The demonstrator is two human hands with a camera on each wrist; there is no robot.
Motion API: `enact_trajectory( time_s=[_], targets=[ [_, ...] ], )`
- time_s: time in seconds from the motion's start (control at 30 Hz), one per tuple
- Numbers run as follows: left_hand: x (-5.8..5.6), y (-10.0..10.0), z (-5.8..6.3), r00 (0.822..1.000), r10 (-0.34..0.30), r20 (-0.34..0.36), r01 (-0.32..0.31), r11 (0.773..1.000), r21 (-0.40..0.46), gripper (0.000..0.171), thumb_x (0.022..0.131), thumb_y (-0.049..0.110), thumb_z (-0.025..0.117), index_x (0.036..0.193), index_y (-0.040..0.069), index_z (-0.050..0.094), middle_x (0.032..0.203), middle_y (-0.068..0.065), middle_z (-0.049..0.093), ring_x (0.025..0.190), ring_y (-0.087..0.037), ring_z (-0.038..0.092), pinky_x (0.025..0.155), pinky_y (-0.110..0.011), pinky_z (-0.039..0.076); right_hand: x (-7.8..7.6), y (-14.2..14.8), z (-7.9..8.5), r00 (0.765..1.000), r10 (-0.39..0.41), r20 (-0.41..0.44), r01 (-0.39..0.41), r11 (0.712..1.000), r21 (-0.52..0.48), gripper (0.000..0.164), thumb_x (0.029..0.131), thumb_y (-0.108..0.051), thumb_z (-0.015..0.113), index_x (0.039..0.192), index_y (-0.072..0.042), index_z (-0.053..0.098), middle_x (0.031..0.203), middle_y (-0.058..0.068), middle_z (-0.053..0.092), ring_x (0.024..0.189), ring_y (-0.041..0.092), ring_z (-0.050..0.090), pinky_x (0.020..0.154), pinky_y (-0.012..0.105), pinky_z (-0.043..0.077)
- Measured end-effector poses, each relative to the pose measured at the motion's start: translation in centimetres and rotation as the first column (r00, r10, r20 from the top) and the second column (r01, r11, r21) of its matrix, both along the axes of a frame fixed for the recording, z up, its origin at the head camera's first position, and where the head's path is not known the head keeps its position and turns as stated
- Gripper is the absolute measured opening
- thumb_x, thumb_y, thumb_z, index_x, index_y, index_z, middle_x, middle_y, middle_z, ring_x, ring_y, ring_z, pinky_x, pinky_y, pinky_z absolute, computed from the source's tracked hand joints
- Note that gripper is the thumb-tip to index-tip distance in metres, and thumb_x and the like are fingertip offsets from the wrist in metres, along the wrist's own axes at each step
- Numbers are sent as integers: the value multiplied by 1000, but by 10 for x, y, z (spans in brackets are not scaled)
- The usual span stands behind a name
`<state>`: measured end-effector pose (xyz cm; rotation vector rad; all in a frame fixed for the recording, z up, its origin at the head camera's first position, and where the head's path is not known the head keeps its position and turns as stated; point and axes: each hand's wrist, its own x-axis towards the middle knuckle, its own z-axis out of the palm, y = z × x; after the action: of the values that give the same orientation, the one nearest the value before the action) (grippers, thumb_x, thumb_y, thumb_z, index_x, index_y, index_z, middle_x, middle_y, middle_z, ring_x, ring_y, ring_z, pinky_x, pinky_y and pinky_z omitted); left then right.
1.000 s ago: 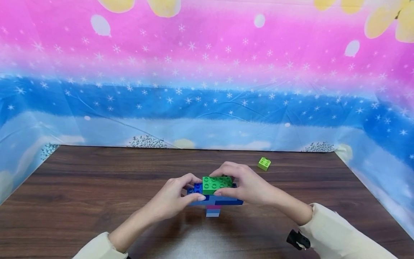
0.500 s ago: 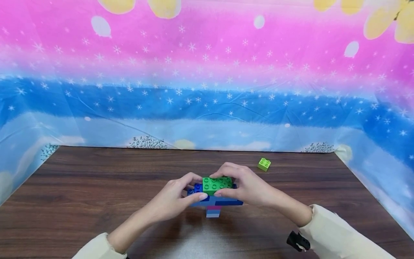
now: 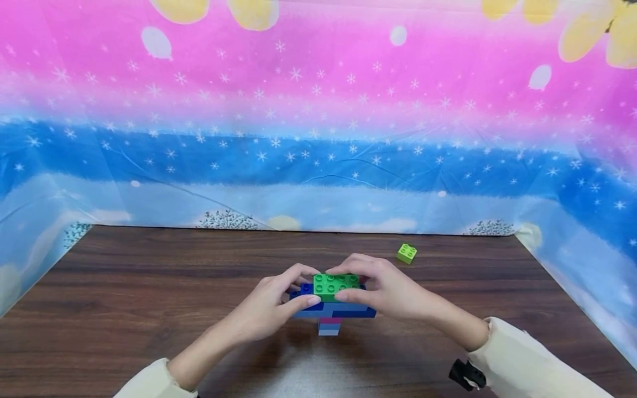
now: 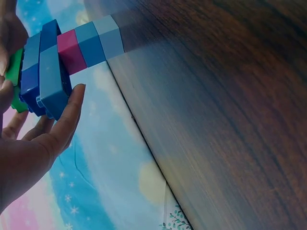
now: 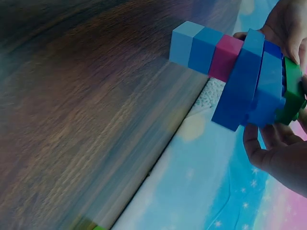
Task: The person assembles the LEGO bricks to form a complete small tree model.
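Observation:
A green building brick [image 3: 325,283] with two rows of round studs tops a stack of blue bricks [image 3: 311,312]. Below these runs a narrow column with a pink brick [image 4: 71,51], a mid-blue brick and a pale blue brick [image 5: 183,44] at the bottom, standing upright on the table. My right hand [image 3: 390,287] pinches the green brick, thumb in front and fingers behind. At the stack's left end my left hand [image 3: 269,304] grips it, thumb at the green brick's lower front corner. One left finger reaches under a blue brick in the left wrist view.
A lime-green brick [image 3: 406,254] lies loose on the dark wooden table [image 3: 149,298], behind and right of the hands. A printed snowflake cloth [image 3: 318,160] walls the table's back and both sides. A black clip-like object [image 3: 466,375] sits by the right sleeve.
My left thumb and forefinger have slid slightly right, onto the left end of the green brick. The right hand keeps its pinch. The loose lime-green brick stays in place.

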<state>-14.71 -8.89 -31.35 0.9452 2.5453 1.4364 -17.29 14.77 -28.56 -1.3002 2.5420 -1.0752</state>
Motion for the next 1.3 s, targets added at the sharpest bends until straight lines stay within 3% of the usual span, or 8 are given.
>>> enact_trajectory(
  time_s=[0.1, 0.33, 0.53, 0.97, 1.3],
  targets=[
    [0, 0, -1, 1000, 6, 1, -6, 1000, 1, 32, 94, 27, 53, 121, 12, 49, 109, -7, 60, 101, -24, 57, 77, -36, 48, -1, 8, -2, 997, 9, 83, -8, 1000, -15, 33, 93, -19, 54, 124, -8, 54, 106, 1, 56, 73, 14, 52, 64, 27, 47],
    [-1, 1, -2, 1000, 23, -1, -23, 1000, -6, 32, 93, 27, 54, 121, 12, 50, 108, -7, 60, 101, -23, 56, 78, -35, 48, -3, 23, -6, 981, -14, 194, 21, 999, -36, 31, 94, -17, 53, 124, -11, 52, 113, 3, 56, 101, 20, 53, 75, 33, 49],
    [-2, 1, -3, 1000, 20, -21, -20, 1000, 4, 33, 93, 27, 53, 122, 11, 50, 108, -6, 60, 100, -23, 57, 77, -33, 48, -5, 28, -12, 963, -10, 270, 30, 997, -72, 28, 94, -16, 53, 122, -14, 50, 112, 5, 55, 101, 21, 55, 76, 35, 49],
    [0, 2, -3, 999, 43, 28, -43, 999, 0, 34, 94, 31, 51, 124, 15, 49, 110, -8, 60, 103, -22, 56, 78, -36, 47, -8, 29, -16, 966, 48, 256, -16, 992, -123, 26, 94, -11, 52, 120, -9, 50, 110, 8, 55, 100, 24, 55, 79, 35, 48],
    [1, 2, 2, 999, 33, -15, -33, 999, 10, 32, 94, 29, 52, 120, 10, 52, 107, -5, 60, 99, -22, 57, 76, -31, 48, -10, 28, -14, 969, 39, 243, -12, 994, -110, 26, 92, -12, 55, 117, -8, 53, 110, 8, 55, 101, 22, 56, 79, 34, 49]
  ],
)
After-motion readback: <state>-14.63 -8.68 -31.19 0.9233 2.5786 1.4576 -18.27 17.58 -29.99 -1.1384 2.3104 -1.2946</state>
